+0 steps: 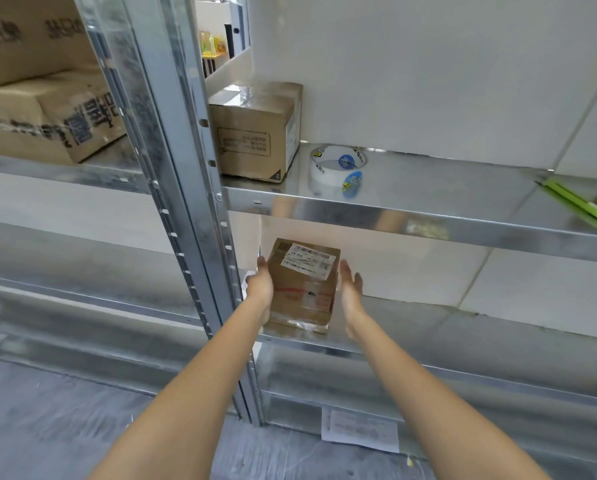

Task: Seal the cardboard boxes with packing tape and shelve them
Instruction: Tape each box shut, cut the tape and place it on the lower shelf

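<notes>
I see the small cardboard box (pixel 302 284) (glossy tape, white label) lying flat on the galvanised lower shelf (pixel 463 327). My left hand (pixel 260 289) lies against the box's left side, fingers straight; my right hand (pixel 351 289) stands just right of it, fingers straight, holding nothing. Above the box, a tape roll (pixel 336 169).

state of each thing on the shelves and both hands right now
small labelled box: taped, flat on the lower shelf
left hand: fingers straight against the box's left side
right hand: open, just off its right side
larger box: taped shut, on the upper shelf
tape roll: lying flat beside it
</notes>
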A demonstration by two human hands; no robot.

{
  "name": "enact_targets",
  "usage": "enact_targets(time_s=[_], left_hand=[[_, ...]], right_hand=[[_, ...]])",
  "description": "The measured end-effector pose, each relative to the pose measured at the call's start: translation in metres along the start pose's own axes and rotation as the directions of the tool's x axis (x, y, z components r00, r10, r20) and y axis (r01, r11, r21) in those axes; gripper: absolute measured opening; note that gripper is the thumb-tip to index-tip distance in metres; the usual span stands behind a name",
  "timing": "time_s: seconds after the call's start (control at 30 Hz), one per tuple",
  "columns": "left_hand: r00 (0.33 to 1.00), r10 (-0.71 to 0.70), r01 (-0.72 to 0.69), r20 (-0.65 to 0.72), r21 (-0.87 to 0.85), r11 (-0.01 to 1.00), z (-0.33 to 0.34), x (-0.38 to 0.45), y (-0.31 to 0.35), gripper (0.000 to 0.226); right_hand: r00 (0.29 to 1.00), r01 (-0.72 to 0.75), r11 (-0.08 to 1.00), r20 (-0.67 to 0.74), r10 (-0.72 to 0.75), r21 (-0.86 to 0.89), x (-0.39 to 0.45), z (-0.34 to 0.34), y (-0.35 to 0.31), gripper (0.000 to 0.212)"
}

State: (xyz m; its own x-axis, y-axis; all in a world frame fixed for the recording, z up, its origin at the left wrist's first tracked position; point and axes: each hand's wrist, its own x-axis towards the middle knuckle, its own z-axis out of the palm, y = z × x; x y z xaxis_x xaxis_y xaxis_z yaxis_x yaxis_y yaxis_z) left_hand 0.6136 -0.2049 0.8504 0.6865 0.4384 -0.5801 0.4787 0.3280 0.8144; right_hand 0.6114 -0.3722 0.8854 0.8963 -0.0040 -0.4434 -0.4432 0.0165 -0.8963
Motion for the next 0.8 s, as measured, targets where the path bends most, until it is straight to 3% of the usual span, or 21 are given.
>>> enact_targets(time_s=[0.1, 0.2, 0.27, 0.33, 0.43, 0.5, 0.53, 0.6, 0.67, 0.73, 0.77, 0.8], left_hand=[[0.988, 0.151, -0.153, -0.037, -0.047, 0.987, 0.004, -0.052, 0.033, 0.058], [0.962, 0.265, -0.263, -0.072, 0.045, 0.964, 0.007, -0.085, 0.063, 0.048], [0.961, 0.274, -0.266, -0.026, 0.16, 0.951, 0.006, -0.109, 0.084, 0.043], [0.962, 0.244, -0.272, 0.123, 0.344, 0.899, -0.001, -0.135, 0.107, 0.034], [0.931, 0.155, -0.331, 0.33, 0.586, 0.74, -0.014, -0.179, 0.148, 0.027], [0.921, 0.213, -0.377, 0.326, 0.605, 0.702, -0.02, -0.208, 0.175, 0.024], [0.912, 0.287, -0.408, 0.293, 0.58, 0.705, -0.023, -0.22, 0.187, 0.024], [0.864, 0.458, -0.498, 0.208, 0.488, 0.717, -0.026, -0.235, 0.202, 0.025], [0.784, 0.6, -0.609, 0.158, 0.38, 0.696, -0.027, -0.241, 0.206, 0.022], [0.725, 0.685, -0.671, 0.078, 0.306, 0.675, -0.024, -0.241, 0.203, 0.011], [0.707, 0.707, -0.679, -0.005, 0.273, 0.681, -0.02, -0.239, 0.2, 0.006], [0.69, 0.717, -0.688, -0.095, 0.221, 0.691, -0.014, -0.237, 0.195, 0.016]], right_hand=[[0.997, 0.065, 0.99, -0.033, -0.069, -0.128, -0.002, -0.015, -0.011, 0.085], [0.992, 0.085, 0.923, -0.056, -0.115, -0.375, -0.006, -0.012, -0.035, 0.091], [0.985, 0.114, 0.843, -0.048, -0.163, -0.526, -0.018, -0.008, -0.058, 0.09], [0.981, 0.178, 0.717, 0.061, -0.186, -0.674, -0.038, -0.01, -0.081, 0.085], [0.952, 0.248, 0.491, 0.305, 0.039, -0.835, -0.091, -0.025, -0.126, 0.072], [0.905, 0.27, 0.479, 0.39, 0.17, -0.835, -0.114, -0.032, -0.157, 0.068], [0.89, 0.301, 0.514, 0.43, 0.151, -0.803, -0.12, -0.032, -0.173, 0.063], [0.894, 0.376, 0.621, 0.447, -0.046, -0.688, -0.122, -0.025, -0.205, 0.051], [0.863, 0.502, 0.707, 0.343, -0.371, -0.498, -0.116, -0.009, -0.233, 0.042], [0.766, 0.64, 0.705, 0.177, -0.618, -0.306, -0.102, 0.013, -0.256, 0.034], [0.722, 0.686, 0.676, 0.132, -0.679, -0.269, -0.093, 0.025, -0.263, 0.032], [0.698, 0.707, 0.649, 0.13, -0.704, -0.282, -0.083, 0.036, -0.268, 0.032]])
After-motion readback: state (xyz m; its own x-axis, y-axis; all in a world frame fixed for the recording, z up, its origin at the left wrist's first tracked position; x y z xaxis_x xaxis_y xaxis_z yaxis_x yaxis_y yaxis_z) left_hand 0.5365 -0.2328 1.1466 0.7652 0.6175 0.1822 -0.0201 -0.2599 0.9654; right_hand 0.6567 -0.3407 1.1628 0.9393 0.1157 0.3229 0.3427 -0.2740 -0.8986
